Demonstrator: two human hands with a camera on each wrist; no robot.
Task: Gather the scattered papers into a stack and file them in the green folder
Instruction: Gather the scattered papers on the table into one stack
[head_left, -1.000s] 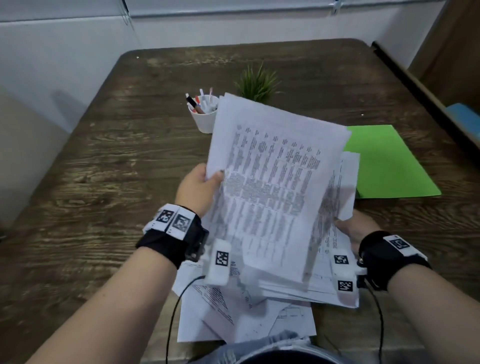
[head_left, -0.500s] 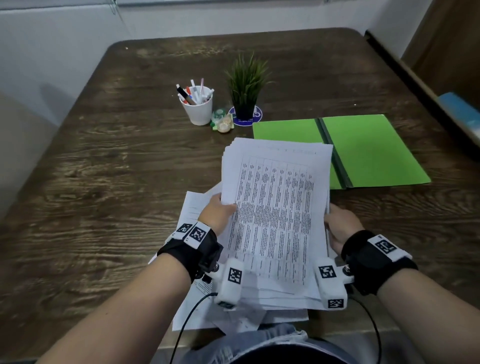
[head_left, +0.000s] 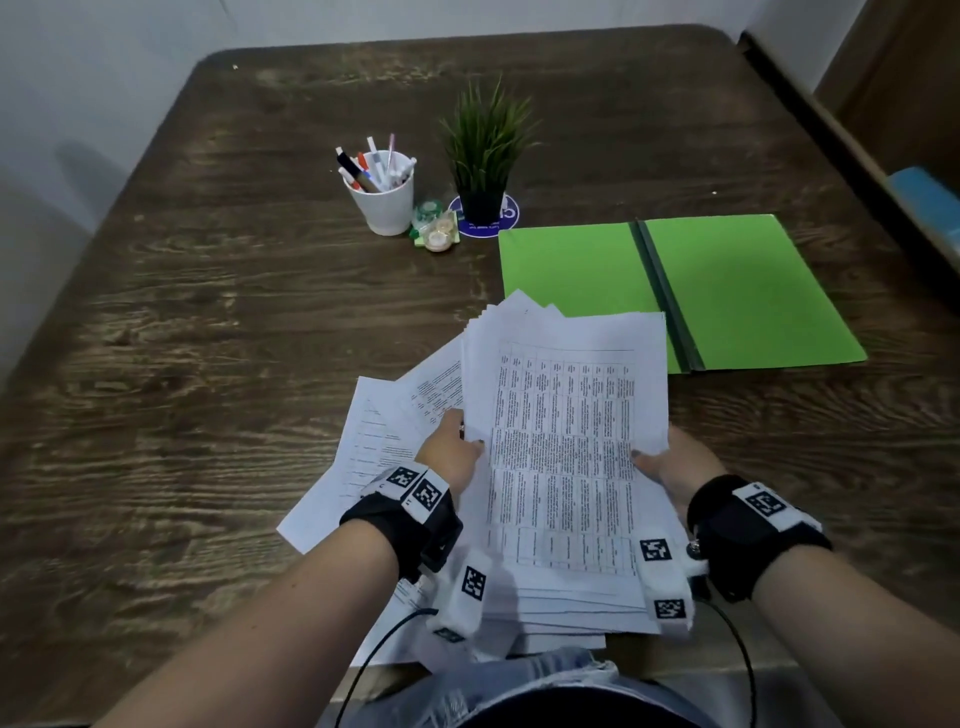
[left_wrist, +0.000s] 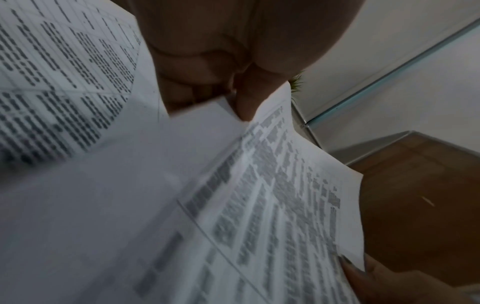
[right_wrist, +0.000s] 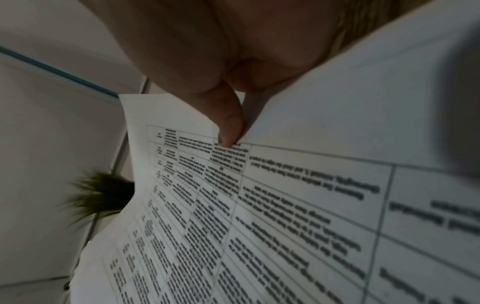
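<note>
A stack of printed papers is held above the table's near edge, its top sheet showing a table of text. My left hand grips the stack's left edge and my right hand grips its right edge, thumbs on top. The left wrist view shows my left hand pinching the papers; in the right wrist view my right hand presses a thumb on the papers. A few loose sheets lie on the table under and left of the stack. The green folder lies open flat, beyond and to the right.
A white cup of pens, a small potted plant on a blue coaster and a tape dispenser stand beyond the papers at the middle of the dark wooden table. A wall ledge runs along the right.
The stack came down from a steep upright tilt to a flatter hold between both hands, uncovering the open folder and the plant. The sheets now look more squared together.
</note>
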